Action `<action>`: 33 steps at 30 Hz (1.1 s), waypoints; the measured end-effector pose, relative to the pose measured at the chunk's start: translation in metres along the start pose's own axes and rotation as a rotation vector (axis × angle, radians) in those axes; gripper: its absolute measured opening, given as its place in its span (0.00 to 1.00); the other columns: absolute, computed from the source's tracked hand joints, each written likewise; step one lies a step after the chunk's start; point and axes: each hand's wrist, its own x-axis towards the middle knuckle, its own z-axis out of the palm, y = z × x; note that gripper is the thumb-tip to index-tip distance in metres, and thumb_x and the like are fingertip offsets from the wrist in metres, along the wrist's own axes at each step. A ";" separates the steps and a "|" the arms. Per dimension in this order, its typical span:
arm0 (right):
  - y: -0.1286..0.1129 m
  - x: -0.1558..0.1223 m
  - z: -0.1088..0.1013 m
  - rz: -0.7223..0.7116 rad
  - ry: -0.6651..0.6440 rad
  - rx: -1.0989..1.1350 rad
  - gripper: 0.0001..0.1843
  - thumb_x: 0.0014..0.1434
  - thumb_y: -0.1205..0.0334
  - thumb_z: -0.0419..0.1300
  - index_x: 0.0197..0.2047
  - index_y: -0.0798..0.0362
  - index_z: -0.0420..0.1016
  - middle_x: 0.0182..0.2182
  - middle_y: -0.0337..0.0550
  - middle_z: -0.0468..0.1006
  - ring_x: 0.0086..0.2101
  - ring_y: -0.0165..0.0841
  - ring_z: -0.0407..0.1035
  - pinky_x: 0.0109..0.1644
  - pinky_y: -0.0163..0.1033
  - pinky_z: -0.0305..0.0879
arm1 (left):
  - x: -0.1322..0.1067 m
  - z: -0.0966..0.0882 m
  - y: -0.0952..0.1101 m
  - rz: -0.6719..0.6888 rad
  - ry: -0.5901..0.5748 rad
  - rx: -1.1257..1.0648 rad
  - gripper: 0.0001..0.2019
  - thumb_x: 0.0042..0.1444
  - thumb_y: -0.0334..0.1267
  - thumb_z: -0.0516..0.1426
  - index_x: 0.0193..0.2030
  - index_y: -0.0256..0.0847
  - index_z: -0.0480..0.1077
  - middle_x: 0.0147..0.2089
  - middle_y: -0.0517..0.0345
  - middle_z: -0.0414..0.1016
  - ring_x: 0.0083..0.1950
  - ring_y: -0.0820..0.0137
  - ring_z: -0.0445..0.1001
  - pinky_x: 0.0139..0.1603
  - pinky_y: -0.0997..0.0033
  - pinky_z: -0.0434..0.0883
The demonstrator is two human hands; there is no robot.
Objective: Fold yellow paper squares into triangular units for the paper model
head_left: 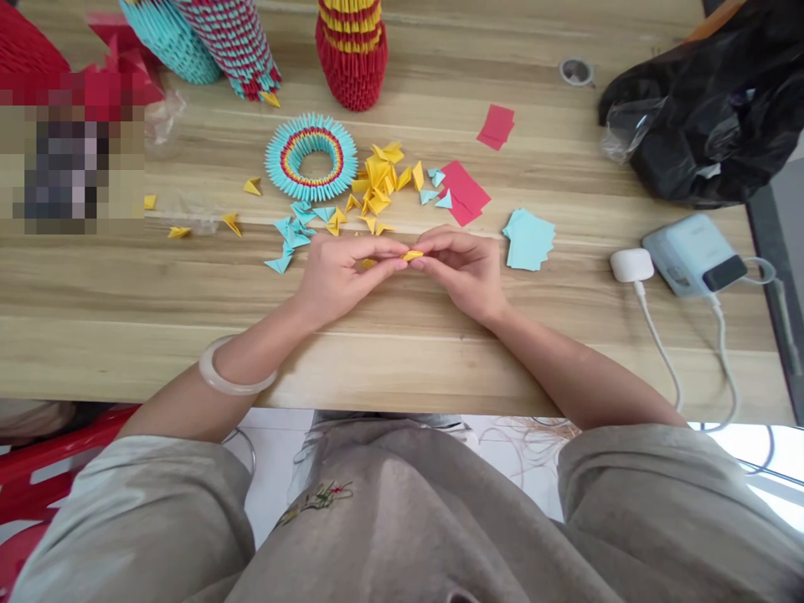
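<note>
Between my hands, over the near part of the table, is a small yellow folded paper piece [412, 255]. The thumb and fingers of my left hand [342, 272] pinch its left end, while my right hand [468, 268] pinches its right end. Just beyond my fingers lies a pile of yellow folded paper pieces [378, 177]. Light blue folded pieces [290, 233] are scattered past my left hand. Further back sits a ring of folded paper [280, 166], blue outside with red and yellow inside. A stack of light blue paper slips [529, 241] lies right of my right hand.
Red paper slips [463, 194] lie beyond my right hand. A red and yellow paper vase shape [353, 63] and blue-red ones [229, 42] stand at the back. To the right are a white charger [631, 265], a pale blue power block [688, 247], cables and a black plastic bag [709, 109].
</note>
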 end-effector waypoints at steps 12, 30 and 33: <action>0.002 0.002 -0.005 -0.019 -0.031 -0.030 0.14 0.50 0.47 0.70 0.29 0.49 0.81 0.30 0.41 0.79 0.35 0.32 0.72 0.42 0.40 0.71 | 0.003 -0.003 0.006 0.098 -0.062 0.066 0.10 0.60 0.45 0.60 0.37 0.42 0.80 0.31 0.58 0.82 0.30 0.72 0.77 0.33 0.75 0.70; 0.015 0.009 -0.009 0.120 0.048 0.091 0.13 0.46 0.54 0.73 0.34 0.50 0.81 0.31 0.39 0.81 0.32 0.28 0.73 0.39 0.36 0.72 | 0.029 -0.045 -0.033 -0.165 0.180 0.175 0.04 0.50 0.38 0.66 0.31 0.42 0.80 0.32 0.61 0.82 0.32 0.71 0.76 0.37 0.66 0.73; 0.013 0.008 -0.006 0.021 0.030 -0.104 0.11 0.51 0.53 0.69 0.34 0.51 0.80 0.33 0.43 0.81 0.35 0.32 0.74 0.39 0.39 0.72 | 0.031 -0.053 -0.033 -0.178 0.042 0.395 0.06 0.53 0.32 0.60 0.33 0.38 0.81 0.34 0.55 0.83 0.34 0.67 0.78 0.43 0.66 0.73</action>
